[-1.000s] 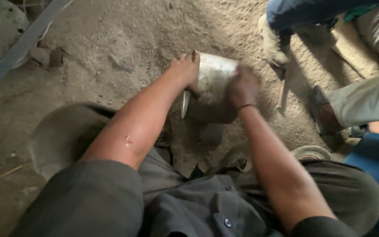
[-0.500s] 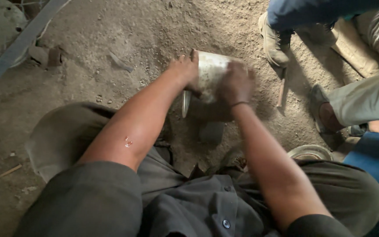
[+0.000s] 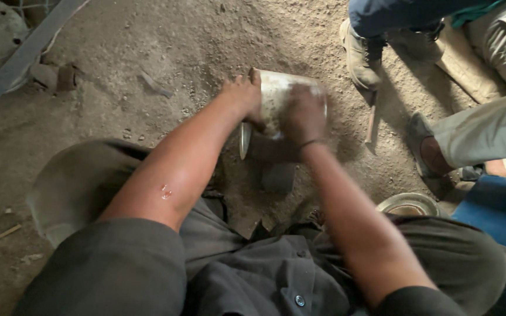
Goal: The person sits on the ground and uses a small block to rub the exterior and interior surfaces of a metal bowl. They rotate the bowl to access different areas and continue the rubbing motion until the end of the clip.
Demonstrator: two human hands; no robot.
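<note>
A dull metal pot [image 3: 276, 99] lies tilted on its side on the sandy ground, its rim [image 3: 244, 140] facing me. My left hand [image 3: 242, 96] grips the pot's left edge and steadies it. My right hand [image 3: 303, 114] is pressed on the pot's outer wall, blurred with motion; I cannot tell whether it holds anything. A thin band circles my right wrist.
Other people's legs and shoes [image 3: 361, 55] stand close at the upper right, with a sandalled foot [image 3: 426, 155] at the right. A small tool [image 3: 372, 126] lies in the sand beside the pot. A metal bowl [image 3: 408, 205] sits near my right knee. A bar [image 3: 19, 58] crosses the upper left.
My right hand has slid leftward across the pot's wall, from its right side to its middle. My left hand and the pot have stayed in place.
</note>
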